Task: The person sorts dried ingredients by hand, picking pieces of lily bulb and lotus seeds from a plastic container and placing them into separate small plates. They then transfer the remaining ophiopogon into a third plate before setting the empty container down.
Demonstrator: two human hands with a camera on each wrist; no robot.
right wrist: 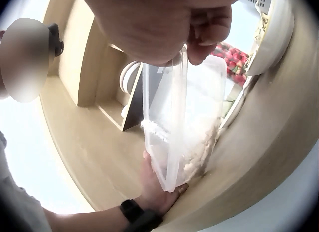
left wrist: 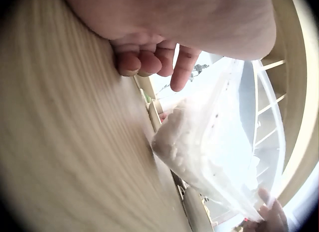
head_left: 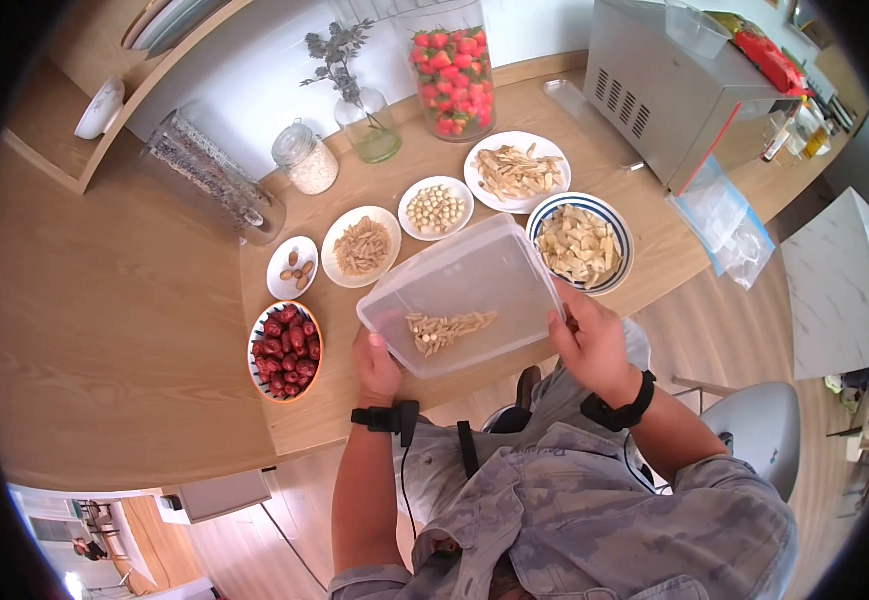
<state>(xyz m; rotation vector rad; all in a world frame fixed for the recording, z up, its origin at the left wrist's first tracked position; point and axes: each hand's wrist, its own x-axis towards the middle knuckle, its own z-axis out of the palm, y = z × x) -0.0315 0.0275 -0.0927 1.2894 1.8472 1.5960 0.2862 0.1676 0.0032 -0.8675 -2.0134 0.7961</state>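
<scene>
Both hands hold a clear plastic container (head_left: 515,270), tilted over the table's front edge. My left hand (head_left: 379,372) grips its lower left corner, thumb on the rim. At the right side my right hand (head_left: 597,345) grips the rim, as the right wrist view also shows, with fingers curled at the edge (right wrist: 180,67). Slender tan pieces (head_left: 452,328) and a few round pale seeds (head_left: 429,339) are gathered at the container's low side. In the left wrist view, the left hand's fingers (left wrist: 183,70) show beside the container (left wrist: 199,147).
Behind the container stand a plate of tan pieces (head_left: 333,262), a plate of round pale seeds (head_left: 407,222), a plate of dried strips (head_left: 473,185) and a blue-rimmed bowl (head_left: 627,270). A bowl of red dates (head_left: 288,350) is left. Glass jars (head_left: 307,160) and a microwave (head_left: 655,100) line the back.
</scene>
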